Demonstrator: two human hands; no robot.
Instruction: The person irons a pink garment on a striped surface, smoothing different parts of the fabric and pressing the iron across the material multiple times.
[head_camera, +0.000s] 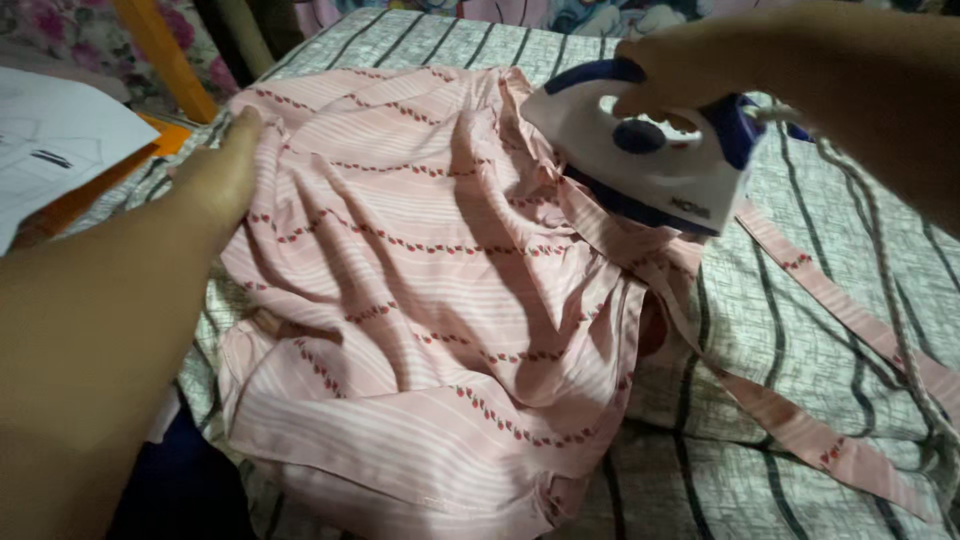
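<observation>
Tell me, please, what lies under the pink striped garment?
Under the pink striped garment lies a grey plaid cloth with dark stripes, showing around its edges. Whatever is beneath the garment's middle is covered.

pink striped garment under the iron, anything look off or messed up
The pink striped garment lies bunched in deep folds rather than flat, and its long sash trails loose across the grey checked cover. The white and blue iron, gripped by the right hand, sits on a creased part. No damage shows.

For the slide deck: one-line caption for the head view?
Right hand grips white-and-blue iron on pink striped garment; left hand flattens it.
</observation>
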